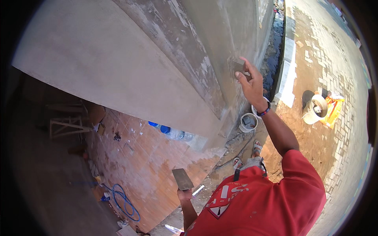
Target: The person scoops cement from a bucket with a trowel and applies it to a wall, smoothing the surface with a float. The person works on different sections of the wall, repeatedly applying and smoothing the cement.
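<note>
My right hand (252, 85) reaches up to the grey plastered wall (216, 35), its thumb and fingers closed round a small dark grey rectangular block (238, 65). The block is at the wall's surface; whether it presses on it I cannot tell. Lower down, my left hand (184, 194) is closed under a flat grey rectangular plastering trowel (182, 179), its broad face turned up. The trowel's handle is hidden. Pale smears of plaster mark the wall's recessed band (185, 43) left of my right hand.
Below my right arm stands a bucket (248, 122) with grey pieces inside. Another bucket (315, 109) stands right beside an orange bag (334, 110). A water-filled drain (273, 59) runs along the wall. Inside are blue-capped bottles (173, 132), a blue hose (126, 202) and a wooden stand (69, 126).
</note>
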The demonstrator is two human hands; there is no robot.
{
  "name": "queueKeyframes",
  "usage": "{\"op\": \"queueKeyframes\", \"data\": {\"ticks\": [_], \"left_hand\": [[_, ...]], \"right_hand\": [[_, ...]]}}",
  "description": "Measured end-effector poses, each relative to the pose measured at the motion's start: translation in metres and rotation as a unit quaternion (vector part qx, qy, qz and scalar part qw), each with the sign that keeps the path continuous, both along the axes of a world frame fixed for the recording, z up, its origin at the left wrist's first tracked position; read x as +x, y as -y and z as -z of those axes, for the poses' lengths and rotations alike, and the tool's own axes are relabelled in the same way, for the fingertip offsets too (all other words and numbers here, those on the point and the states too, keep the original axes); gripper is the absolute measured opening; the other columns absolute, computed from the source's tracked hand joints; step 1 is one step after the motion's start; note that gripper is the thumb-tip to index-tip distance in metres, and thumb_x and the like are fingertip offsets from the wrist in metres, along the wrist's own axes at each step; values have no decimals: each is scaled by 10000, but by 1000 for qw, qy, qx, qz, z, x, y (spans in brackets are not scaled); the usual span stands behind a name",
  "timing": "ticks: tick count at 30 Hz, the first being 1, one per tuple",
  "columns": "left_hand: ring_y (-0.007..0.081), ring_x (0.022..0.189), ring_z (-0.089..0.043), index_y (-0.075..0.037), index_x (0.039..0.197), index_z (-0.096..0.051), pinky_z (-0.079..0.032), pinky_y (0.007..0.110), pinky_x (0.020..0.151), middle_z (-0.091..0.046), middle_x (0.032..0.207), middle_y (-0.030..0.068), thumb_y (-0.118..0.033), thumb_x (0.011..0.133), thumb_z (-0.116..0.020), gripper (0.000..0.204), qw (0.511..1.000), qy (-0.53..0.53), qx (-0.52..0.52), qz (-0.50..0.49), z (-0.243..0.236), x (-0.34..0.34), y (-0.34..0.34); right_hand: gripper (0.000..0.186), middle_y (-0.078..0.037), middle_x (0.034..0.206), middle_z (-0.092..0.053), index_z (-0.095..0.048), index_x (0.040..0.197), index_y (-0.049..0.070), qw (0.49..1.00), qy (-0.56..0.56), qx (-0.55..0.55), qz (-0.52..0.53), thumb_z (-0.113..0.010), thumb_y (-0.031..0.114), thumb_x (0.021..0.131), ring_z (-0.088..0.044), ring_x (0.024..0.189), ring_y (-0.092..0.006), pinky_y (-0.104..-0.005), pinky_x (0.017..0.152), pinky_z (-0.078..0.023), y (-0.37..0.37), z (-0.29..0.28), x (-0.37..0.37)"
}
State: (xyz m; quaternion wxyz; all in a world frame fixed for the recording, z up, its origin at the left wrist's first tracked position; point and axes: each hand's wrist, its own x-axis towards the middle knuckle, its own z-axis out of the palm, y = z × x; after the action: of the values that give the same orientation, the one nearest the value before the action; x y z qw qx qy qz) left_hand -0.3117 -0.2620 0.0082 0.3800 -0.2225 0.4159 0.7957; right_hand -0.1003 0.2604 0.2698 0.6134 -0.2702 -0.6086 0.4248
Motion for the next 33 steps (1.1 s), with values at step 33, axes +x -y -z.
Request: {"op": "queueKeyframes", "data": {"ticks": [33], "left_hand": [[188,778,-632,-148,1020,-606,-459,309,546,-673,945,21,-269,975,-392,249,996,66,58,17,75,38,-50]], "right_hand": [[387,-96,942,-504,-557,1136,-13,592,602,522,124,-573,52,755,-515,894,-230,-303,676,-514,36,-123,4]]}}
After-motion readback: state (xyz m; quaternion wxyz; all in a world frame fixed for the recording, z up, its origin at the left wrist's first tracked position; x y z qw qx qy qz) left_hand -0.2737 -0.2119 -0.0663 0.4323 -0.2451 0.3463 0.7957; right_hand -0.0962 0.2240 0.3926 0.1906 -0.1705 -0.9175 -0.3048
